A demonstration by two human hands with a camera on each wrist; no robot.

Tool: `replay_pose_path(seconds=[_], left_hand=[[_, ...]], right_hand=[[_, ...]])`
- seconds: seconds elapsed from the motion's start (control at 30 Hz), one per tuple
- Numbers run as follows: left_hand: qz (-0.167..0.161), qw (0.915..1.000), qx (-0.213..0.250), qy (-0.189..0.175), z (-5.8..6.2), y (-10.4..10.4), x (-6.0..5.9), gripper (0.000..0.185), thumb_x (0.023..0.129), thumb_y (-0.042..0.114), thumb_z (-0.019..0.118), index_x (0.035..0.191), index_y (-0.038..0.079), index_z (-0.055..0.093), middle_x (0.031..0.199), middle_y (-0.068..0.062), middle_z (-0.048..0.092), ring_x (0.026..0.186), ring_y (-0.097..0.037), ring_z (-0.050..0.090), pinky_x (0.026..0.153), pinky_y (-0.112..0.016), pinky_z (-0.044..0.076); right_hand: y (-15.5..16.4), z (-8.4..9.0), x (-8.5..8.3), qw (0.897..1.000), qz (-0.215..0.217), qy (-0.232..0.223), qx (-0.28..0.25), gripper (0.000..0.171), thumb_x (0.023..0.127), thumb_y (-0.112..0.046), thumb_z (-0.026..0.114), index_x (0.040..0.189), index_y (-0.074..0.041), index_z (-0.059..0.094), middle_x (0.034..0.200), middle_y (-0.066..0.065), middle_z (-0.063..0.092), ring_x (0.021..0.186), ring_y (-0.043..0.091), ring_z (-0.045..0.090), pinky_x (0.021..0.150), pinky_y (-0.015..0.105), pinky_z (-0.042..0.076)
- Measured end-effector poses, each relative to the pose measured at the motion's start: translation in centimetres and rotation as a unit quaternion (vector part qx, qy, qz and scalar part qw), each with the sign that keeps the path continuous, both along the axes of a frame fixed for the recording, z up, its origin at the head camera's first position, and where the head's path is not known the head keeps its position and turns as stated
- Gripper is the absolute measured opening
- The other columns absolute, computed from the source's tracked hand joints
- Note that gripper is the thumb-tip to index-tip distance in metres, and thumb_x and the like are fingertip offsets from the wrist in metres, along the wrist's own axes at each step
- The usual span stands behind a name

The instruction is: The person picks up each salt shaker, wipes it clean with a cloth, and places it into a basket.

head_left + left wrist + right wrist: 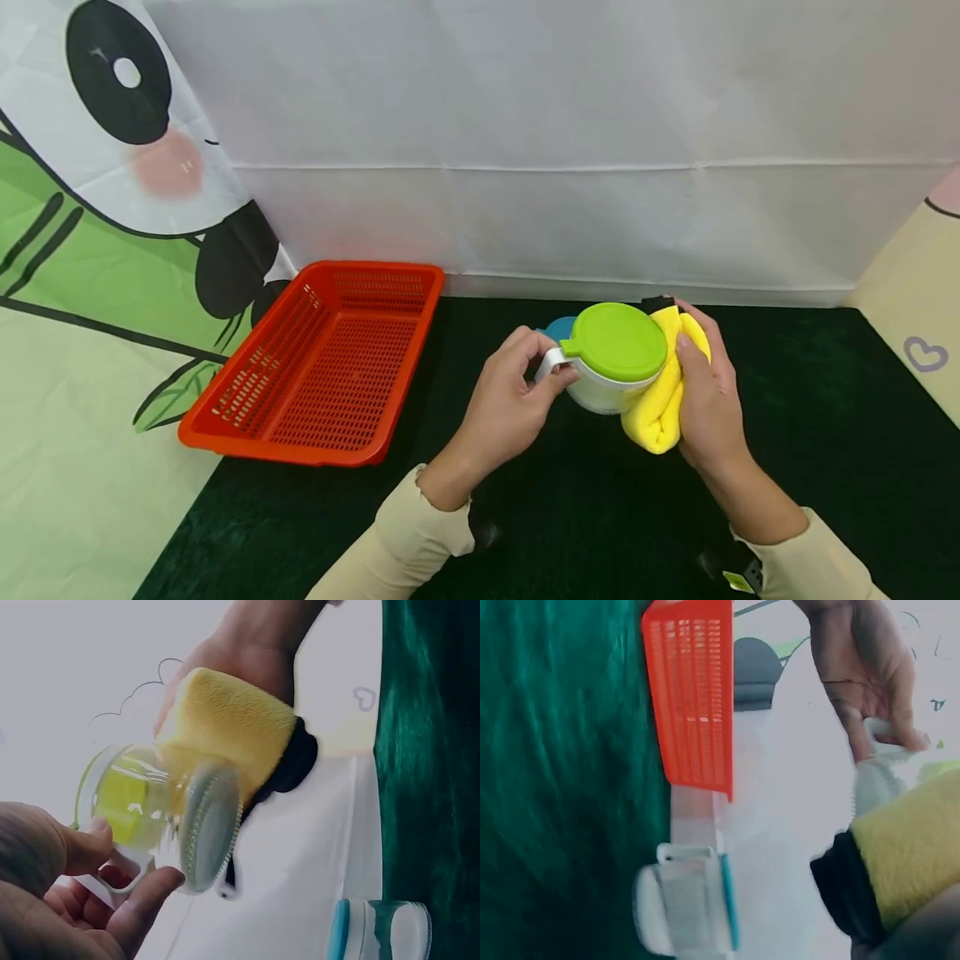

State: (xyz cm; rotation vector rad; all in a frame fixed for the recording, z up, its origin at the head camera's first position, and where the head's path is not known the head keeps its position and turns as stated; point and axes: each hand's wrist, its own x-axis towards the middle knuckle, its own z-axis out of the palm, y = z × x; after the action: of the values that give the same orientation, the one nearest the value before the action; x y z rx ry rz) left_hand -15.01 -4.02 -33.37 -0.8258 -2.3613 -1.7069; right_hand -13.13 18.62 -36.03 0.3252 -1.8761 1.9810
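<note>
My left hand [510, 396] pinches the white handle of a clear seasoning jar [603, 392] with a green lid [618, 340], held up off the table. In the left wrist view the jar [150, 802] is tilted on its side, its ribbed round base showing. My right hand [712, 400] grips a folded yellow cloth [658, 412] with a black edge and presses it against the jar's right side. Behind them stands a second jar with a blue lid [558, 328], mostly hidden in the head view; the right wrist view shows this blue-lidded jar [686, 904] with its handle.
A red-orange plastic basket [345, 375] with slotted sides sits at the left of the dark green tabletop [810, 417]. A white sheet [562, 167] hangs along the back edge, and printed cartoon sheets flank both sides.
</note>
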Motion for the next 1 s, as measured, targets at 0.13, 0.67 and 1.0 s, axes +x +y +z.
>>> replay_pose_path(seconds=[0.13,0.67,1.0], left_hand=[[-0.003,0.9998,0.019,-0.001,0.8,-0.4,0.3,0.011,0.097,0.012,0.072,0.102,0.010,0.063,0.102,-0.002,0.051,0.094,-0.017,0.052,0.070,-0.029,0.051],[0.042,0.9968,0.053,0.043,4.3,-3.6,-1.0,0.017,0.095,0.007,0.073,0.106,0.003,0.060,0.102,-0.011,0.053,0.093,-0.024,0.056,0.076,-0.030,0.059],[0.104,0.9916,0.075,0.014,7.5,-8.7,-2.8,0.022,0.095,0.002,0.071,0.111,-0.004,0.057,0.101,-0.014,0.057,0.094,-0.024,0.060,0.081,-0.033,0.060]], right_hand=[[-0.1,-0.6,0.2,0.997,0.051,-0.061,-0.016,0.038,0.115,-0.026,0.034,0.151,-0.018,0.035,0.114,0.012,0.049,0.087,0.019,0.060,0.072,0.028,0.057],[0.0,-3.2,1.1,0.982,0.103,-0.116,0.105,0.036,0.113,-0.023,0.040,0.149,-0.016,0.040,0.110,0.016,0.054,0.076,0.029,0.067,0.064,0.036,0.059],[1.6,-3.4,1.7,0.978,0.080,-0.150,0.120,0.040,0.113,-0.025,0.041,0.152,-0.017,0.038,0.114,0.016,0.051,0.079,0.028,0.066,0.065,0.036,0.059]])
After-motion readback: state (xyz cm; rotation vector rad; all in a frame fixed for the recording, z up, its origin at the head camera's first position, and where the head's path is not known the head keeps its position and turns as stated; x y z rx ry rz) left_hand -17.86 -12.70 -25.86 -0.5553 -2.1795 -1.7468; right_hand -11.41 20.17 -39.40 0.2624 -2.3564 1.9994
